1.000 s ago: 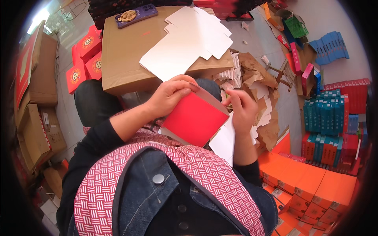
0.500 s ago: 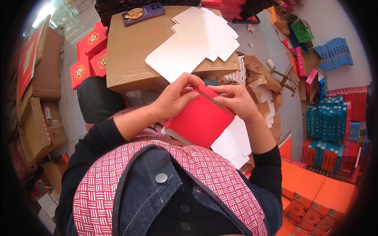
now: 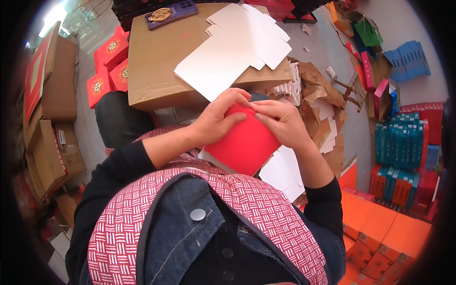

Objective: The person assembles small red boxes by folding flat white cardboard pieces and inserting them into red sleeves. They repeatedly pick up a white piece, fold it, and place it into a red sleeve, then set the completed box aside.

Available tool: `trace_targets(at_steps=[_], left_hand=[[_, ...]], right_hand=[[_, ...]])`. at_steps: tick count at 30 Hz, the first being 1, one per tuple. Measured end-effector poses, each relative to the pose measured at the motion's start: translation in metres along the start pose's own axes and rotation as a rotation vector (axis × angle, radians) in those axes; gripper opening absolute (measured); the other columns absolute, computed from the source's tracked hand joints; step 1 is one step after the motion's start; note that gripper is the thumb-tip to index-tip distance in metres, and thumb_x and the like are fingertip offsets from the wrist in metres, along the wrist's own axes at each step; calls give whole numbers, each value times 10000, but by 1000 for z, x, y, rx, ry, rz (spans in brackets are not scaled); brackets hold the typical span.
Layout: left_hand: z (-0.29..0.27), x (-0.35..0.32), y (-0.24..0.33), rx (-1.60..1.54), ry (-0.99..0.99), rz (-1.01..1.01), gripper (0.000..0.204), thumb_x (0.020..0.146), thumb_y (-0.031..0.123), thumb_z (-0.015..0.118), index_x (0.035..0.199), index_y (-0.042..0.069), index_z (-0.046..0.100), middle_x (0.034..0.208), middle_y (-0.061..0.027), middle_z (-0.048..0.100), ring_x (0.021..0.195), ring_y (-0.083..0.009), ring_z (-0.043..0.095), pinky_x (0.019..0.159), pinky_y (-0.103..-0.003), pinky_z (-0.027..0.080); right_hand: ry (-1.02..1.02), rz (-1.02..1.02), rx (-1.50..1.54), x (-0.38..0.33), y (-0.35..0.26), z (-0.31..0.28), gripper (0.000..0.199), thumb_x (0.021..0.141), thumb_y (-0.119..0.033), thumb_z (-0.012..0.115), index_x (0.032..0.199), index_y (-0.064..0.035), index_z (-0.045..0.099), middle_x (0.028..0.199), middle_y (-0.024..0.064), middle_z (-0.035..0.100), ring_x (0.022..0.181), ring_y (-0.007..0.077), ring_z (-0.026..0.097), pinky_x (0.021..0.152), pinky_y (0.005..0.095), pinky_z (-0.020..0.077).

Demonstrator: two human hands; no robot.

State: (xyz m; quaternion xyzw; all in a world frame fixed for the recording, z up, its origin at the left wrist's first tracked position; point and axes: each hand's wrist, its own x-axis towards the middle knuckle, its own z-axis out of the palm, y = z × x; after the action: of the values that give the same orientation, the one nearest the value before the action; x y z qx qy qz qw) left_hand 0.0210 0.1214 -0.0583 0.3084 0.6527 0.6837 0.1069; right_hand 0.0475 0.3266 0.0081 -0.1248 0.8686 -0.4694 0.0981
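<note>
A red cardboard box (image 3: 244, 142) rests over my lap, its flat red face toward me. My left hand (image 3: 219, 116) grips its far left edge, thumb on the red face and fingers curled over the rim. At the far corner my right hand (image 3: 280, 118) pinches the edge between thumb and fingers, close beside the left fingertips. The fingers hide most of that far edge. White card sheets (image 3: 237, 50) lie fanned on a brown carton (image 3: 156, 71) just beyond my hands. More white sheets (image 3: 283, 173) lie by my right forearm.
A phone in a purple case (image 3: 180, 13) lies on the carton's far left. Red boxes with round emblems (image 3: 98, 87) stand left of it. Crumpled brown paper (image 3: 316, 90) is at the right, orange boxes (image 3: 375, 221) lower right, teal boxes (image 3: 399, 140) beyond. Open cartons (image 3: 52, 152) stand far left.
The raised red flap along the box's far edge is now folded down or covered by my fingers. Both hands have drawn closer together at the far corner.
</note>
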Motion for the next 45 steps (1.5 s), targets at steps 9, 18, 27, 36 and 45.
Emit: trace_targets(at_steps=[9,18,27,36,45], left_hand=[[5,3,7,81,55,-37,156,854,-21,610,991,28,553,1113,-109,557,1067,-230,550,940,-308,430],[32,18,28,660,-63,170,228,735,142,732,900,63,596,1163,-91,548,1191,-304,467,1066,-459,292],[56,38,33,621,-229,114,117,757,102,682,827,58,599,1068,-86,555,1129,-282,470,1007,-460,327],[69,33,34,663,-165,246,125,746,44,669,776,58,549,1010,-80,570,1048,-272,508,932,-404,369],[69,29,31,580,-168,361,121,755,45,656,799,60,544,1006,-90,558,1035,-283,505,919,-408,367]], right_hand=[[278,287,774,-54,39,-7,251,936,-125,607,1113,44,665,1025,97,686,891,143,660,773,266,547],[444,340,770,-68,44,11,258,907,-127,666,1105,39,681,897,45,688,790,77,624,685,210,512],[623,257,762,-59,48,32,251,934,-145,637,1085,53,672,952,57,682,826,90,626,724,222,519],[748,217,952,-72,38,42,260,947,-111,607,1140,61,641,1006,118,688,855,144,659,758,273,556],[787,216,922,-75,37,43,252,936,-86,619,1138,62,646,983,96,692,828,126,653,714,242,533]])
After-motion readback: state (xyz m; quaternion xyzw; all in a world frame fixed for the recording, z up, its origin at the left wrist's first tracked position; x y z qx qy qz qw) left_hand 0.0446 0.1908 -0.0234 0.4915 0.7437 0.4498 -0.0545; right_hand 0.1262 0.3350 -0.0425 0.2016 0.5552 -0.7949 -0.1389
